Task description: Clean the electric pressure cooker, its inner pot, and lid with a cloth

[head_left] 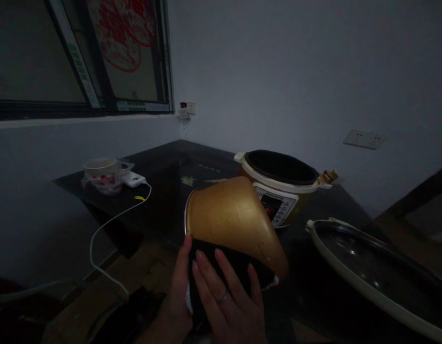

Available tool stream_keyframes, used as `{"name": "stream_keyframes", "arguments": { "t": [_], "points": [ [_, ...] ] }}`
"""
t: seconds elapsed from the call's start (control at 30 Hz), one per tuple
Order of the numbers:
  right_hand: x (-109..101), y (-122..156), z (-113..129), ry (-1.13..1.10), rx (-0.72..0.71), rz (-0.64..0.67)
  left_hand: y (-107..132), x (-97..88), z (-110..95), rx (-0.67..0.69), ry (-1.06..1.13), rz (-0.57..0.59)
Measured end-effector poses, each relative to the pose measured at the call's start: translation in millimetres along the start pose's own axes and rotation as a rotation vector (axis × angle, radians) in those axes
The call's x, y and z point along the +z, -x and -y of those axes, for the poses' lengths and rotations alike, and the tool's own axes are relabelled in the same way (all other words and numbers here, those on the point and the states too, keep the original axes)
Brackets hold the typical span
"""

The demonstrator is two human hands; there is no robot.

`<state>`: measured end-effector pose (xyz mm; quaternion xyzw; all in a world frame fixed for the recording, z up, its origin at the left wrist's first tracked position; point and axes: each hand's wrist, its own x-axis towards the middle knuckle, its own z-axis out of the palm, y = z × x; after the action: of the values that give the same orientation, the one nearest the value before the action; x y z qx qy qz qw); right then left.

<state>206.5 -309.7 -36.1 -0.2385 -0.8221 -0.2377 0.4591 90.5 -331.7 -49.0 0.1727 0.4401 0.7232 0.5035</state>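
Observation:
A gold inner pot (231, 205) lies tilted on its side in front of me, its rim facing left and its base toward the lower right. My left hand (177, 296) is closed at the rim, thumb against the edge; its other fingers are hidden. A dark cloth (238, 255) with a whitish edge covers the near side of the pot. Over that cloth my right hand (228, 296), with a ring on one finger, presses it to the pot with fingers slightly apart. Just behind stands the electric pressure cooker (278, 191), lidless, its dark cavity showing.
The cooker's lid (371, 277) lies at the right, underside up. On the left of the dark table (159, 167) are a plastic-wrapped cup (104, 174) and a white adapter (134, 179), whose cable (93, 239) hangs over the edge. Wall sockets (364, 139) are behind.

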Motion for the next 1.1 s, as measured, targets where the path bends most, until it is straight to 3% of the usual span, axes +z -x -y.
{"name": "stream_keyframes", "arguments": {
  "t": [0.1,0.17,0.23,0.33,0.5,0.67,0.83,0.93,1.1],
  "points": [
    [3.0,23.0,-3.1,-0.018,-0.045,-0.009,0.5,0.6,-7.4,-0.025,-0.004,-0.151],
    [3.8,33.5,-6.7,-0.027,-0.074,-0.008,0.4,6.4,-12.3,-0.051,0.068,-0.127],
    [2.6,34.9,-10.9,-0.034,-0.097,0.001,0.1,15.3,-16.8,-0.111,0.190,-0.030],
    [-2.2,22.0,-16.5,-0.052,-0.113,0.035,-1.0,27.2,-22.5,-0.173,0.310,0.092],
    [-7.6,-5.8,-24.5,-0.088,-0.071,0.081,-2.3,28.6,-25.6,-0.151,0.371,0.147],
    [-8.5,-23.4,-47.2,-0.157,0.007,0.001,-8.8,25.7,-22.0,-0.156,0.535,0.304],
    [-12.4,-38.2,-73.3,-0.284,0.185,-0.009,-13.2,31.0,-23.6,-0.162,0.542,0.179],
    [-13.9,-39.0,-68.3,-0.283,0.172,0.001,-13.7,30.1,-25.8,-0.164,0.524,0.125],
    [-3.0,-21.6,-28.2,-0.147,0.088,-0.065,-15.9,21.0,-28.4,-0.132,0.570,0.230]
  ]
}}
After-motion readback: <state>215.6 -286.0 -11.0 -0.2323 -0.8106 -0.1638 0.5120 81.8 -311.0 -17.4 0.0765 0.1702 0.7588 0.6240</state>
